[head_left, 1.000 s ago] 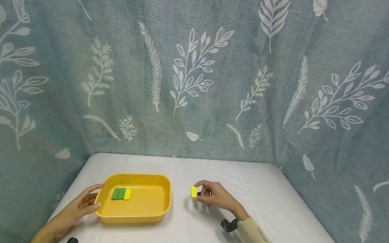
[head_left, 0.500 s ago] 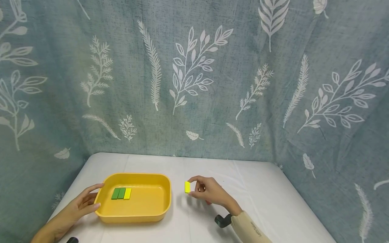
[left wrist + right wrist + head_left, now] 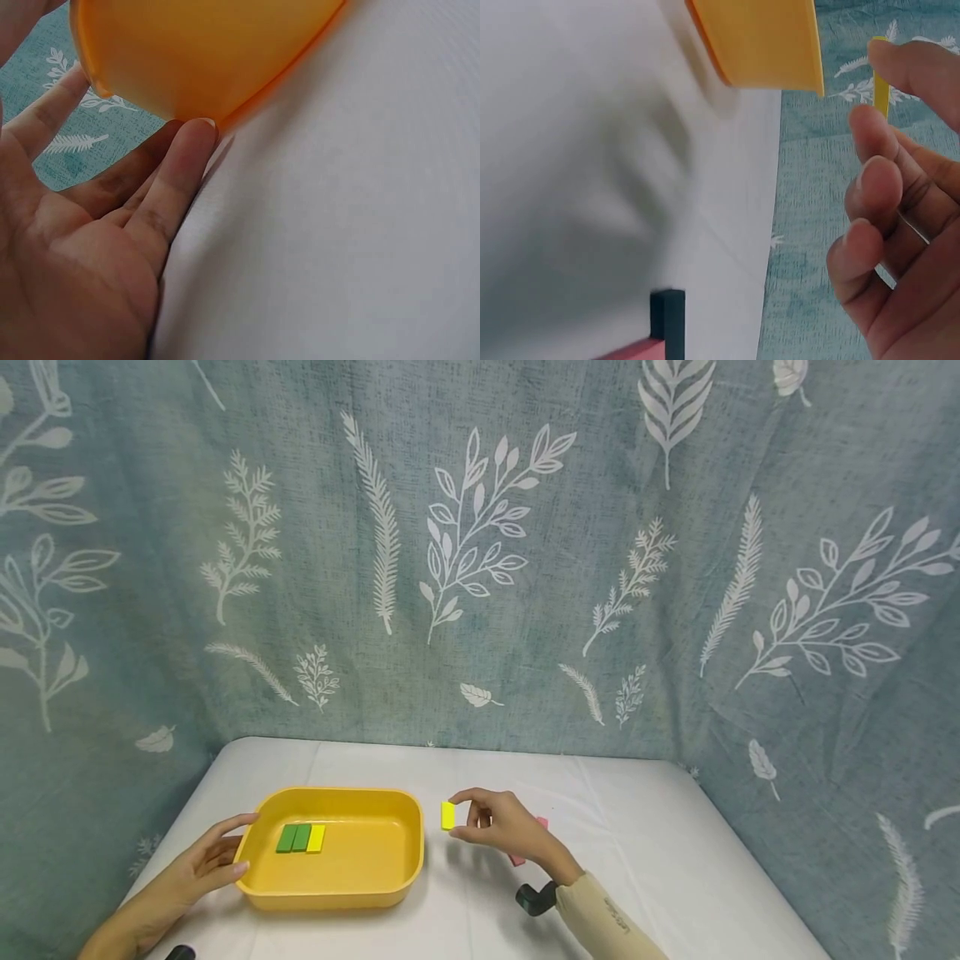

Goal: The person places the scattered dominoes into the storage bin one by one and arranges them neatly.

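Note:
My right hand (image 3: 498, 822) pinches a small flat yellow block (image 3: 447, 816) between thumb and fingertip, just right of the tray and above the cloth. In the right wrist view, the yellow block (image 3: 880, 90) appears edge-on, with the other fingers curled loosely below. A yellow tray (image 3: 367, 878) stands on the left, holding two green blocks (image 3: 294, 838) and one yellow block (image 3: 316, 839) side by side. My left hand (image 3: 198, 867) rests on the tray's left end, thumb and index finger spread along the rim. The left wrist view shows fingers (image 3: 191, 154) touching the tray's outer wall.
Pink blocks (image 3: 517, 860) lie on the white tablecloth (image 3: 660, 852), partly covered by the right hand and forearm. A black block (image 3: 667, 322) stands beside a pink one in the right wrist view. A patterned blue-green curtain (image 3: 390, 685) encloses the table's back and sides.
My right hand has carried the yellow block leftward and slightly away from me, towards the tray, uncovering pink blocks behind it. The left hand and tray stay put.

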Available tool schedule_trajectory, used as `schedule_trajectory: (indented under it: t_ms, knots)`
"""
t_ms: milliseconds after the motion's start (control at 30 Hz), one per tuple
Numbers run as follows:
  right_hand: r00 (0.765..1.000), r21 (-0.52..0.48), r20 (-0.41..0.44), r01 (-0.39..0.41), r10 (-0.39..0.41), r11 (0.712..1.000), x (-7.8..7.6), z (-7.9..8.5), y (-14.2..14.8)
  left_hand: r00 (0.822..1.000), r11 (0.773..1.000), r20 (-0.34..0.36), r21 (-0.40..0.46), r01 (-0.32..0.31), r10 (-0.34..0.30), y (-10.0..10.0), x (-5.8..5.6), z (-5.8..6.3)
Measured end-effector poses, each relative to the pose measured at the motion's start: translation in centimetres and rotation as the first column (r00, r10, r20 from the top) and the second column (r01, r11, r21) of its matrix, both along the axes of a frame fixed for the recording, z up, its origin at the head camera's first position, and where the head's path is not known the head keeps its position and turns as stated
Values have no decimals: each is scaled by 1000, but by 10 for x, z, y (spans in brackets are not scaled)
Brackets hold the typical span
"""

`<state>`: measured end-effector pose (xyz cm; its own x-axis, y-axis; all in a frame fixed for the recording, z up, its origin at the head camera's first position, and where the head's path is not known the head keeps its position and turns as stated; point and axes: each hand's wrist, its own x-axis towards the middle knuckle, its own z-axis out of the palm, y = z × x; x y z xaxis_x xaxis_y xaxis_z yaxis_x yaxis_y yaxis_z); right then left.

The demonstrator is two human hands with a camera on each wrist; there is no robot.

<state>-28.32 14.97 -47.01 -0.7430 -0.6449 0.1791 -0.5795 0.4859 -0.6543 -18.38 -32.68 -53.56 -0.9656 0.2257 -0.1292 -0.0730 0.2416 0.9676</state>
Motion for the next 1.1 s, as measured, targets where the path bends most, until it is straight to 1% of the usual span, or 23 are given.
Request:
schedule_trajectory:
  t_ms: [167, 467, 667, 867, 1100]
  knots:
    - [1000, 8, -3, -11, 11, 1000, 0, 3, -9, 1000, 1000, 7, -5, -3, 3, 0, 1, 1]
    - [999, 8, -39, -34, 34, 999, 0, 4, -22, 1000, 1000, 11, 0, -7, 7, 1, 1, 0]
    - [999, 16, -20, -35, 35, 999, 1, 6, -30, 1000, 1000, 8, 21, 3, -3, 1, 0, 0]
    - [1000, 24, 4, -26, 25, 999, 1, 7, -37, 1000, 1000, 10, 9, -1, 1, 1, 0, 1]
    - [998, 42, -35, -50, 51, 998, -1, 8, -47, 1000, 1000, 18, 16, -4, 3, 2, 1, 1]
